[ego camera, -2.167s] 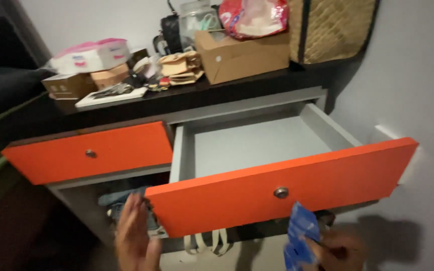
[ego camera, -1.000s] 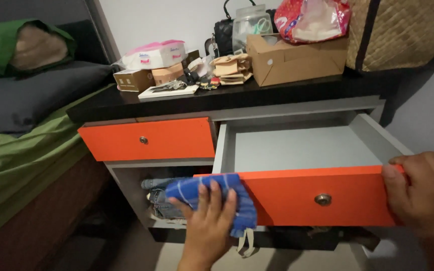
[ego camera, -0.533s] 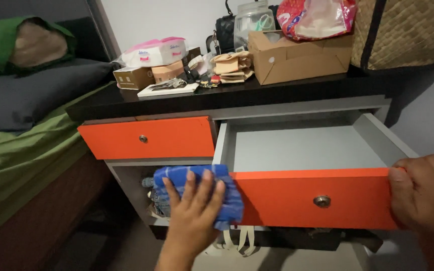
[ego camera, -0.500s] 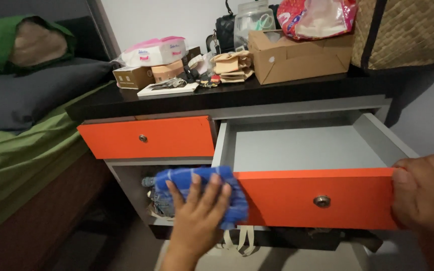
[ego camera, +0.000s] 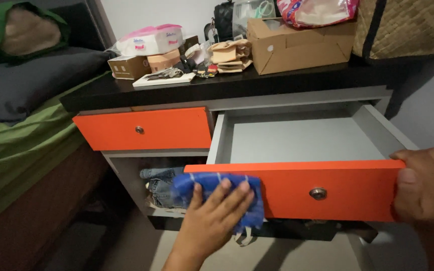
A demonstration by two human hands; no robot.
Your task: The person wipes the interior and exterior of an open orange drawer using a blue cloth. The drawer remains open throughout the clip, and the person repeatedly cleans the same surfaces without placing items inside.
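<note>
My left hand (ego camera: 206,227) presses a blue cloth (ego camera: 217,193) flat against the left end of the orange front (ego camera: 327,178) of an open drawer. The drawer is pulled out and its grey inside (ego camera: 302,138) holds nothing I can see. My right hand (ego camera: 425,185) grips the right end of that drawer front, thumb on the top edge. A round metal knob (ego camera: 318,192) sits near the middle of the front.
A second orange drawer (ego camera: 144,129) to the left is closed. Folded clothes (ego camera: 159,185) lie on the shelf below it. The dark top (ego camera: 227,83) carries boxes, a tissue pack, a cardboard box and a woven basket. A bed with green sheet (ego camera: 16,150) stands on the left.
My left hand has slid the blue cloth along the left part of the drawer front, slightly down and left. My right hand has stayed on the right end.
</note>
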